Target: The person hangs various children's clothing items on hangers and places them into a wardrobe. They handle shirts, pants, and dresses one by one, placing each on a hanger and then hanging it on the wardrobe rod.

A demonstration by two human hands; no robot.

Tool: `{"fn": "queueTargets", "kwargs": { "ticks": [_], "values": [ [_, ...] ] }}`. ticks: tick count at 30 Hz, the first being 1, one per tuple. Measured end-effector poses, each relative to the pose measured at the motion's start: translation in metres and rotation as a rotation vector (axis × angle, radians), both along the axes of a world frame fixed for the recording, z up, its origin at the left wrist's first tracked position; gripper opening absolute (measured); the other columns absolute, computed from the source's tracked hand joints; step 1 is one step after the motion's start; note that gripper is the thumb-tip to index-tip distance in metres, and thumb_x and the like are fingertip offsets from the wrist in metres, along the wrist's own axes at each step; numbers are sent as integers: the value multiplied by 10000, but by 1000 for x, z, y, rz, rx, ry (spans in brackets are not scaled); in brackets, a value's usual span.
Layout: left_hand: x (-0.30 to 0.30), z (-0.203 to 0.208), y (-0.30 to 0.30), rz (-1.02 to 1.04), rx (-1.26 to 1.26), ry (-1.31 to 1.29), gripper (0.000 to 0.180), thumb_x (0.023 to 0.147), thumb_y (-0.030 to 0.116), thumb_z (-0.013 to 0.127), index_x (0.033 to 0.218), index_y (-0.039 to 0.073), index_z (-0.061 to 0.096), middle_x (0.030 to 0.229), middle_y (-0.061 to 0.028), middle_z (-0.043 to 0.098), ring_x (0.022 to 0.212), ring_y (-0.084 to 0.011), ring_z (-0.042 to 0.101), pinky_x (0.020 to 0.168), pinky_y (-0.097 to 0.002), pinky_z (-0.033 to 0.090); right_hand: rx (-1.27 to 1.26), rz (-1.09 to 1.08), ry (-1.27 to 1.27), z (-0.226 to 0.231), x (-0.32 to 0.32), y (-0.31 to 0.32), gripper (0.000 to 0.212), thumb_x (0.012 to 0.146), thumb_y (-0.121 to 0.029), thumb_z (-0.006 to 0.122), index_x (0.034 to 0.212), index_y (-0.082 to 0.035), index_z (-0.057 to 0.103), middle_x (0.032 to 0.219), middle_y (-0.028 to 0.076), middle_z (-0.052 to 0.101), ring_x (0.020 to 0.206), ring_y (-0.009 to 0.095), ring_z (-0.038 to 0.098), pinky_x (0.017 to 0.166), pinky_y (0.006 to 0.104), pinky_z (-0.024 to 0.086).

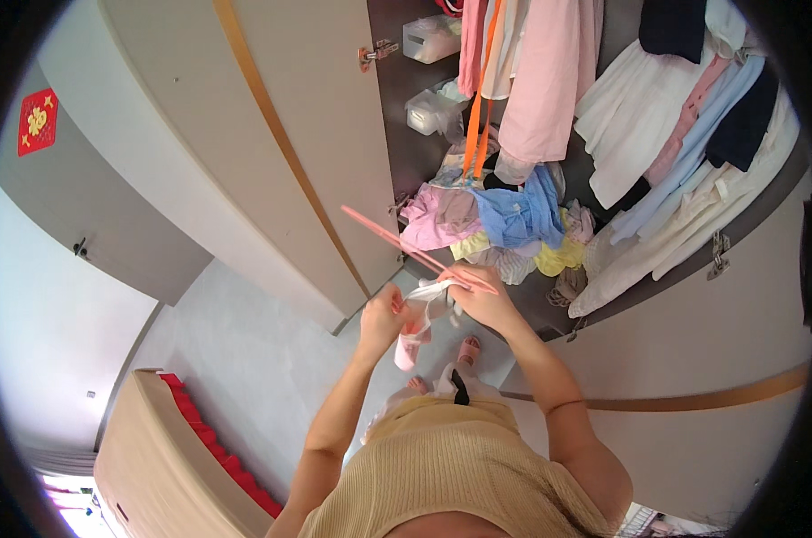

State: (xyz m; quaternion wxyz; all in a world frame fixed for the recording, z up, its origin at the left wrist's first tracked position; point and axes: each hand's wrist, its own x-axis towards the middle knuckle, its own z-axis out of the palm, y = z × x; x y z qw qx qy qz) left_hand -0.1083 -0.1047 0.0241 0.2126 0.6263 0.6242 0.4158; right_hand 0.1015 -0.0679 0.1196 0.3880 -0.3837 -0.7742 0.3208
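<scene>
An open grey wardrobe (395, 117) takes up much of the view, its left door (321, 108) and right door (666, 368) swung out, each with a gold strip. Pale floor (254, 314) spreads at left, beside a beige padded piece (151, 439) edged with a red frill (211, 435). White, blue and dark clothes hang at the wardrobe's right, with a long pink garment (540, 81) nearer its middle. Below that lies a loose heap of clothes (520, 215), blue, pink and yellow. Two translucent bins (430, 39) sit to its upper left. A slim pink hanger (393, 235) slants up and leftward in front of the wardrobe, its lower end clamped in the fingers of the right hand (482, 294). Just below the hanger, a small white-and-pink garment (412, 345) hangs between the two hands, its left edge pinched by the closed fingers of the left hand (383, 314).
</scene>
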Motion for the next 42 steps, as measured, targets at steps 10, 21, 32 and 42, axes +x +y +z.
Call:
{"fn": "queueTargets", "kwargs": {
  "ticks": [10,21,32,42],
  "values": [
    [-53,-16,7,247,-207,279,270,777,189,783,845,33,572,669,-78,597,540,-199,567,513,-334,470,109,-168,-63,-22,15,-3,211,817,-18,602,1013,2,677,854,153,663,734,297,654,655,355,506],
    [-87,1,27,121,-117,-1315,52,928,65,562,882,81,545,861,-50,642,757,-110,598,659,-283,510,-68,-90,-89,-43,33,8,189,859,-64,657,1039,-20,687,987,114,619,849,216,612,721,290,479],
    [-103,30,36,516,125,-152,248,807,151,668,694,-5,511,549,-101,480,525,-157,439,510,-345,400,-230,111,97,21,36,-17,163,920,-45,606,1050,0,696,696,31,640,610,55,565,536,215,428],
    [-84,55,22,484,280,113,181,788,170,715,772,57,574,625,-141,599,558,-334,601,526,-401,472,-232,105,163,-11,-59,-14,185,948,-86,574,1069,12,674,660,56,633,577,84,579,511,261,436]
  ]
}}
